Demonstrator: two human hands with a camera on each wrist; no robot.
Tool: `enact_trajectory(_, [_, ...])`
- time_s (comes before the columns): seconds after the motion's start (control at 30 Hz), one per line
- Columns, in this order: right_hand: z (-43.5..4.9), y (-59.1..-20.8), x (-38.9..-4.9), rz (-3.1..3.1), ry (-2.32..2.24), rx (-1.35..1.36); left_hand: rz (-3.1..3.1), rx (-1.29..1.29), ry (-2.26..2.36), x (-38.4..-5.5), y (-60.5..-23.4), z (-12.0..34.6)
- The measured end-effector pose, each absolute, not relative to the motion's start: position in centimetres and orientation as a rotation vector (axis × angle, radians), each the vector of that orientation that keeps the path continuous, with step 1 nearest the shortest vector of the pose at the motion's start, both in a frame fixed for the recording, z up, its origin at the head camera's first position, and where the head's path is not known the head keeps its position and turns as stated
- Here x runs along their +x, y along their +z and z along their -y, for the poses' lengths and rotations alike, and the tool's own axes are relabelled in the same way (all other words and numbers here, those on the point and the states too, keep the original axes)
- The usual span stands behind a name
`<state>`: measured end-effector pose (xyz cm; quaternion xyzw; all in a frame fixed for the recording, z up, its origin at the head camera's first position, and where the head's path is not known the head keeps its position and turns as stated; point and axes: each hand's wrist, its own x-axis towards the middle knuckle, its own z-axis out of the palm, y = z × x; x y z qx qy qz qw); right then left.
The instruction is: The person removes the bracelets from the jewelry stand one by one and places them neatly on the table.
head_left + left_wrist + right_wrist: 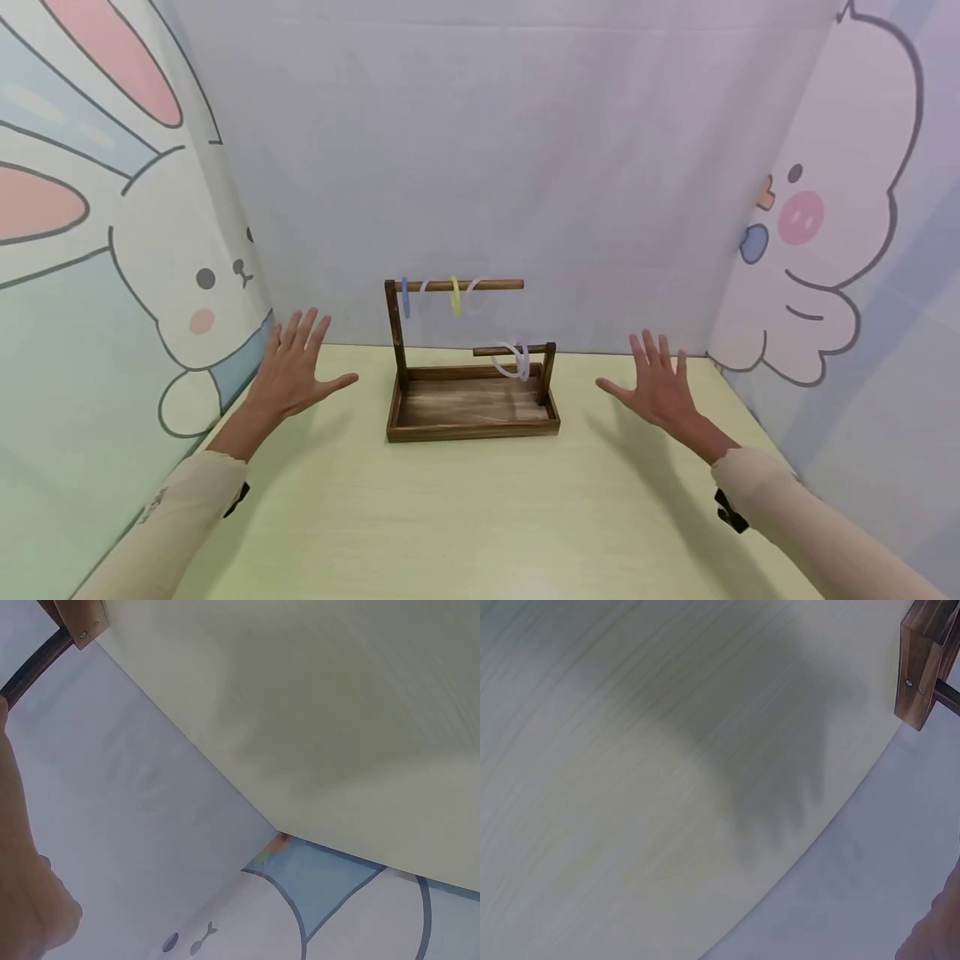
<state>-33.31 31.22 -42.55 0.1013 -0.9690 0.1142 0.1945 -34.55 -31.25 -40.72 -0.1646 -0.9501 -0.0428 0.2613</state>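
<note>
A dark wooden stand point(472, 432) with a shallow tray base sits on the table between my hands. Its taller arm point(510, 285) on the left carries a blue ring point(406, 298), a yellow ring point(455, 296) and two pale rings, one a whitish ring point(476, 285). On the shorter right arm point(483, 352) hang white rings point(524, 363), overlapping each other. My left hand point(291, 371) is spread over the table left of the stand, holding nothing. To the right, my right hand point(658, 385) is likewise spread, fingers straight and apart from the stand.
The pale yellow table point(480, 508) reaches back to a light curtain point(480, 150). Cloth walls with a printed rabbit point(180, 275) and a printed pale animal point(840, 208) close in both sides. Hand shadows fall on the tabletop.
</note>
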Motion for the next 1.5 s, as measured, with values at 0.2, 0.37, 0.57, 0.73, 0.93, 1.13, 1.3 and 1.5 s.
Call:
enact_trajectory(0.2, [-30.1,-42.3,-33.7,2.736,0.337,0.293,2.572,-0.452,-0.143,-34.5,-40.6,30.9])
enact_trajectory(0.37, [-29.1,-41.9,-34.2,2.732,0.357,0.289,2.558,-0.49,-0.167,-34.8,-40.4,30.4])
enact_trajectory(0.57, [-28.1,-40.9,-34.7,2.705,0.382,0.314,2.574,-0.522,-0.205,-35.4,-40.5,29.7])
enact_trajectory(0.73, [-26.9,-40.1,-34.8,2.652,0.4,0.362,2.59,-0.545,-0.238,-35.8,-40.5,28.7])
enact_trajectory(0.93, [-25.2,-39.2,-34.9,2.552,0.407,0.44,2.615,-0.567,-0.316,-36.0,-40.1,27.2])
enact_trajectory(1.13, [-23.0,-38.6,-34.8,2.475,0.418,0.511,2.614,-0.586,-0.317,-36.5,-39.9,26.0])
enact_trajectory(1.3, [-21.1,-38.2,-34.9,2.423,0.396,0.568,2.594,-0.604,-0.358,-36.9,-39.9,25.3])
enact_trajectory(1.5, [-18.9,-38.0,-35.0,2.409,0.386,0.609,2.575,-0.608,-0.439,-37.4,-39.8,24.5])
